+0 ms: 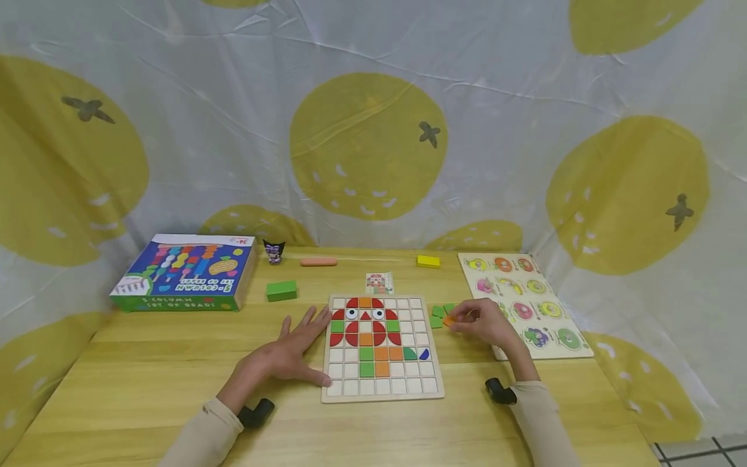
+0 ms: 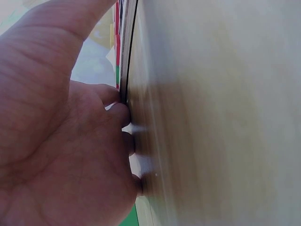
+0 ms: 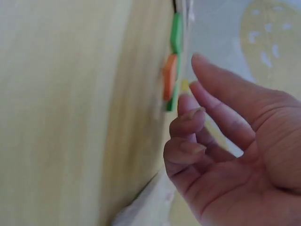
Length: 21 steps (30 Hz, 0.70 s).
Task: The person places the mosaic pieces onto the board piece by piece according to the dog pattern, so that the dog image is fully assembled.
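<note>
A wooden grid board lies on the table, with red, green, orange and eye-printed tiles forming a figure. My left hand rests at the board's left edge, fingers spread and thumb by the lower left corner. Right of the board is a small group of green tiles with an orange tile. My right hand is over this group, fingertips close to the orange tile. In the right wrist view, thumb and index finger stand apart with nothing between them, the orange tile just past the fingertips.
Behind the board lies a small pattern card. A fruit puzzle board lies at the right, a bead-set box at the left. Green block, figurine, pink stick and yellow block stand toward the curtain.
</note>
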Each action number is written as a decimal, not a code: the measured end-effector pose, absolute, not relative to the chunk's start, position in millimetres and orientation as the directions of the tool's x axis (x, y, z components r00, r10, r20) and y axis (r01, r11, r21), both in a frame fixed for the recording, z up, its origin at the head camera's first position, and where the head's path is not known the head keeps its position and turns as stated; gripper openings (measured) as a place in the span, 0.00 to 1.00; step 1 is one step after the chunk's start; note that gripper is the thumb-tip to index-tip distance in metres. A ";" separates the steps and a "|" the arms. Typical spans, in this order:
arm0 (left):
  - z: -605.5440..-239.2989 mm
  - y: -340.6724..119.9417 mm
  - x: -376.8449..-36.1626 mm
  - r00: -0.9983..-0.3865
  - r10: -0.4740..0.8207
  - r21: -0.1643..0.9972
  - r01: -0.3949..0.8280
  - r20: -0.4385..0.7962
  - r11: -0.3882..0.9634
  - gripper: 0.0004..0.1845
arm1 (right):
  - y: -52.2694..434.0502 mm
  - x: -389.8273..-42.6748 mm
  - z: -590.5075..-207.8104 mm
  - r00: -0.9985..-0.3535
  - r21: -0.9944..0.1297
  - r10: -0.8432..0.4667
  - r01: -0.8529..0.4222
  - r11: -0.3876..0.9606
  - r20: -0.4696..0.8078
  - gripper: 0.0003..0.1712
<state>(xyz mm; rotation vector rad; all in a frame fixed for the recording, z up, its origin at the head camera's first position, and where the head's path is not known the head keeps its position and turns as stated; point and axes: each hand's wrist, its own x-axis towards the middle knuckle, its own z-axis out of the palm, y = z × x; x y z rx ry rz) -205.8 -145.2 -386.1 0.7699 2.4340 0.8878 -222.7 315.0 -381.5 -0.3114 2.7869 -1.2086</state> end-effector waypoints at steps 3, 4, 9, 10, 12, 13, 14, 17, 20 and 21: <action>-386.7 -145.8 -205.8 -0.750 0.631 0.689 0.351 -0.200 0.635 0.71 | 319.8 -224.9 -387.0 -0.986 -0.722 -0.164 -0.100 0.685 -0.019 0.10; -387.2 -145.9 -206.1 -0.749 0.631 0.689 0.350 -0.201 0.635 0.71 | 320.3 -225.4 -388.3 -0.988 -0.718 -0.149 -0.088 0.690 -0.023 0.10; -387.7 -145.8 -206.6 -0.751 0.629 0.688 0.349 -0.201 0.637 0.71 | 317.5 -226.2 -390.7 -0.992 -0.708 -0.123 -0.078 0.702 -0.013 0.11; -387.8 -145.7 -206.6 -0.753 0.625 0.685 0.344 -0.207 0.642 0.71 | 316.4 -226.1 -390.5 -0.993 -0.706 -0.119 -0.076 0.704 -0.011 0.11; -387.6 -146.2 -206.5 -0.755 0.622 0.687 0.339 -0.210 0.643 0.71 | 314.3 -225.7 -389.7 -0.992 -0.701 -0.123 -0.082 0.709 -0.009 0.11; -387.7 -146.3 -206.4 -0.756 0.619 0.686 0.335 -0.214 0.646 0.71 | 313.3 -225.4 -389.4 -0.993 -0.697 -0.120 -0.077 0.713 -0.012 0.11; -387.7 -146.4 -206.3 -0.756 0.618 0.688 0.333 -0.214 0.645 0.71 | 312.4 -225.2 -389.2 -0.993 -0.694 -0.116 -0.072 0.717 -0.017 0.10; -387.4 -146.5 -206.3 -0.756 0.620 0.693 0.334 -0.209 0.639 0.72 | 309.8 -223.8 -388.0 -0.993 -0.676 -0.113 -0.066 0.734 -0.025 0.10; -387.3 -146.3 -206.7 -0.756 0.622 0.693 0.336 -0.205 0.637 0.71 | 307.7 -222.0 -386.4 -0.993 -0.665 -0.116 -0.069 0.744 -0.027 0.10; -387.3 -146.3 -206.9 -0.756 0.621 0.692 0.337 -0.205 0.638 0.71 | 307.0 -221.4 -385.7 -0.992 -0.662 -0.120 -0.072 0.746 -0.028 0.10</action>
